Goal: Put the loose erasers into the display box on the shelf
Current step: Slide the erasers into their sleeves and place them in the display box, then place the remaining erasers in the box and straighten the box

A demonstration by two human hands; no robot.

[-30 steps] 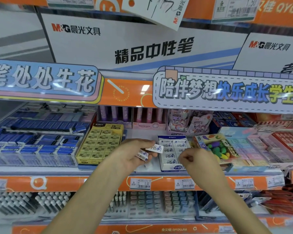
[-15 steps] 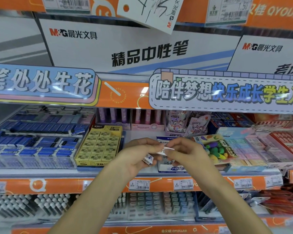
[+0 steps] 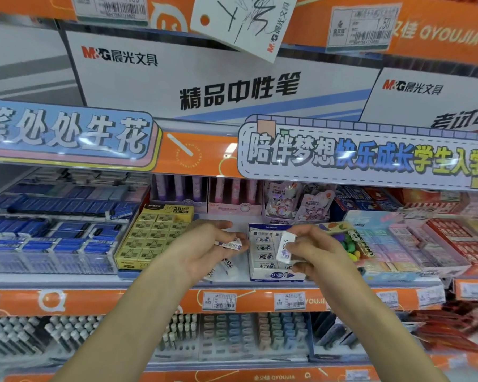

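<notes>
- Head view: the right hand pinches a white, block-shaped eraser in a glossy printed wrapper, holding it upright just above the display box.
- The left hand is half curled around a second wrapped eraser; its barcoded end pokes out to the right past the fingertips.
- The display box is white-and-blue cardboard with an open top, standing on the shelf near its front edge. Flat rows of the same wrapped erasers fill it.
- Two more loose erasers lie on the bare white shelf just left of the box, partly behind the left wrist.
- That bare strip is the only open room: a yellow box of erasers hems it in on the left, and a clear tub of coloured pieces crowds the box's right side.
- An orange rail with price tags runs along the shelf's near edge.
</notes>
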